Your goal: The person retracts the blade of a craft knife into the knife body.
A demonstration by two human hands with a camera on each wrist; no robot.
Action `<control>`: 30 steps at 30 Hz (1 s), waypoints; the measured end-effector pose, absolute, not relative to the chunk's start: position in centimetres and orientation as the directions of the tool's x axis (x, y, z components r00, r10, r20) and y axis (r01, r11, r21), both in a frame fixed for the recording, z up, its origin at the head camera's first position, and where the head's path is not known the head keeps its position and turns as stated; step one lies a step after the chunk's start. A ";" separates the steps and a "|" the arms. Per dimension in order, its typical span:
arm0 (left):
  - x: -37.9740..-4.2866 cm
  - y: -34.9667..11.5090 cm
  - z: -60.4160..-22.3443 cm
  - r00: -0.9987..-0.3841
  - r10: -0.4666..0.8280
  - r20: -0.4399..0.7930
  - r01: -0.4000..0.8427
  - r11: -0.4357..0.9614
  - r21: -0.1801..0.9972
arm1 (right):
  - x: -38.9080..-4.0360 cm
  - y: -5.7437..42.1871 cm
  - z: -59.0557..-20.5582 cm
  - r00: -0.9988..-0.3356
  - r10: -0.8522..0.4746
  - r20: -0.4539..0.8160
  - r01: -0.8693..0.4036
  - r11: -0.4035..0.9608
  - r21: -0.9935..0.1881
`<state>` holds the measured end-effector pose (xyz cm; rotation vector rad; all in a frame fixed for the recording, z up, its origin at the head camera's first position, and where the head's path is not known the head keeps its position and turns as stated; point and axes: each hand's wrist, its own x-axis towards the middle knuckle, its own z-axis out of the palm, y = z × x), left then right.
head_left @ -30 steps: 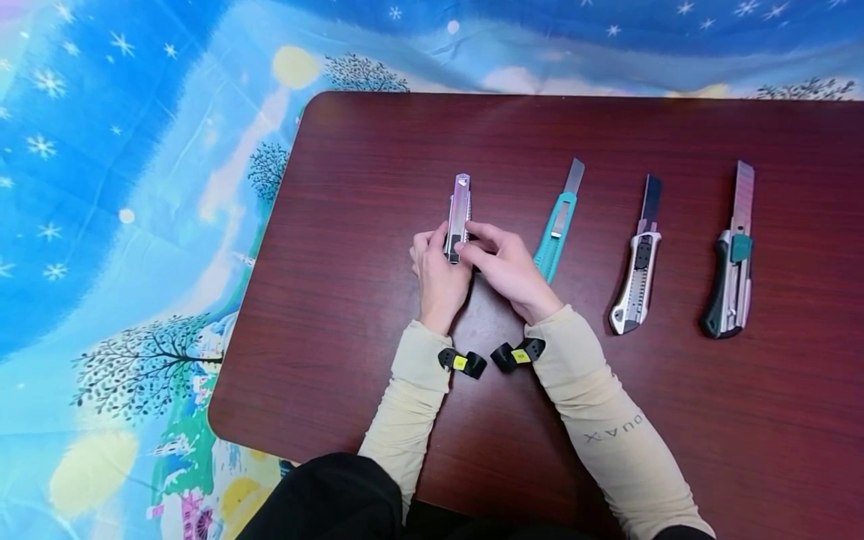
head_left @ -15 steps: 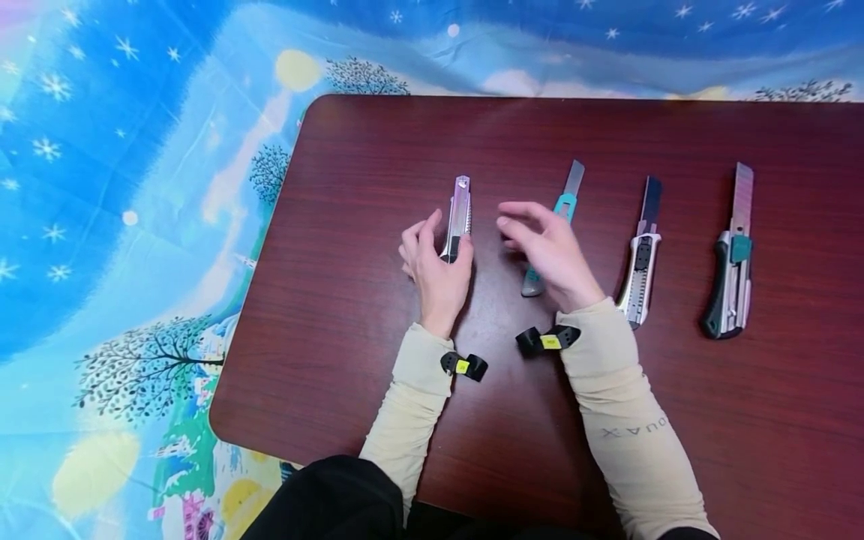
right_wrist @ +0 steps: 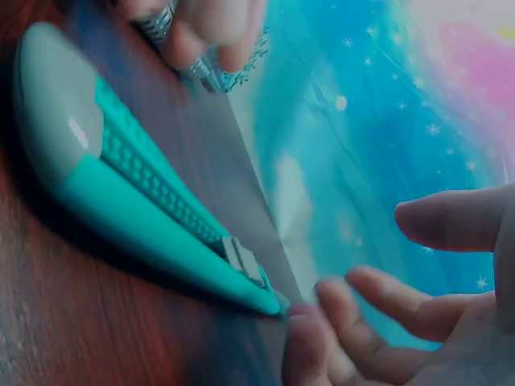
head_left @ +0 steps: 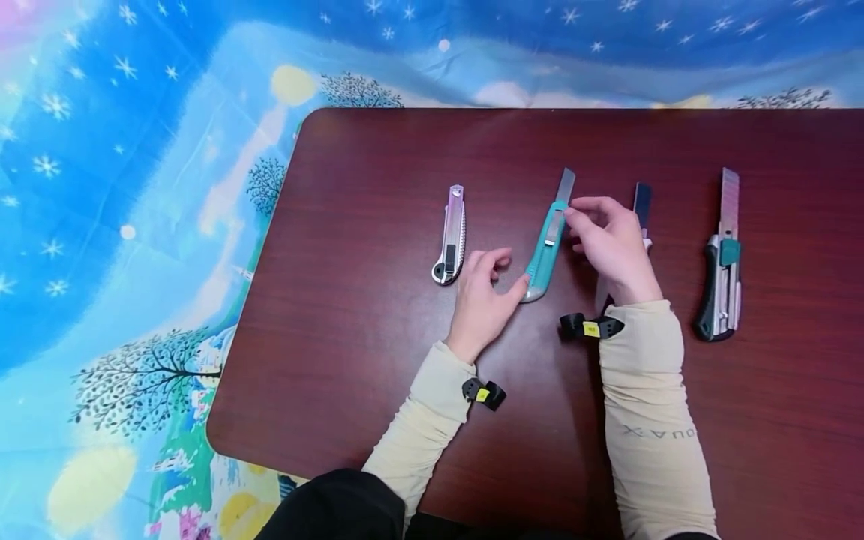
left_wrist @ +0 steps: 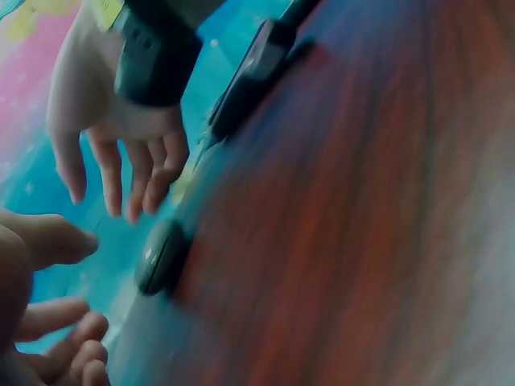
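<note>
Both hands have shifted rightward: we see the left hand (head_left: pixel 482 300) off the silver cutter (head_left: pixel 454 238) and near the butt of the teal cutter (head_left: pixel 542 259), the right hand (head_left: pixel 616 247) near its blade end. Both hands are loosely spread, gripping nothing; we cannot tell whether either touches it. It lies on the table (head_left: pixel 337 315), blade toward the far edge. The silver cutter lies nearer the left edge; rightward we find the dark-bladed cutter (head_left: pixel 643 201), partly covered, then the green-slider cutter (head_left: pixel 727 253).
</note>
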<state>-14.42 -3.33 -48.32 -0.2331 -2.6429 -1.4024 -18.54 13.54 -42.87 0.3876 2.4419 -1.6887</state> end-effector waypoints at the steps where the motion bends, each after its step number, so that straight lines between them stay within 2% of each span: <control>1: -14.2 -3.2 -48.3 -0.984 0.076 0.162 0.176 0.588 0.790 | -18.5 13.5 -43.0 -0.953 0.119 -0.277 0.301 0.352 -0.886; 7: -13.2 -2.3 -48.6 -0.991 0.120 0.054 0.123 0.704 0.699 | -18.6 13.1 -43.4 -0.936 0.074 -0.344 0.344 0.397 -0.851; 14: -13.3 -2.0 -48.9 -0.979 0.178 0.096 0.198 0.753 0.627 | -18.8 12.4 -43.8 -0.928 0.043 -0.369 0.363 0.326 -0.873; 20: -13.4 -2.1 -49.0 -0.974 0.202 0.099 0.218 0.743 0.632 | -19.0 11.9 -43.8 -0.926 0.056 -0.374 0.375 0.273 -0.886; 23: -13.6 -2.2 -49.0 -0.974 0.211 0.082 0.212 0.717 0.664 | -19.0 11.9 -43.9 -0.922 0.058 -0.382 0.386 0.196 -0.902; 30: -14.0 -2.6 -48.8 -0.969 0.247 0.026 0.172 0.592 0.788 | -19.3 11.8 -44.5 -0.910 -0.001 -0.415 0.412 -0.126 -0.903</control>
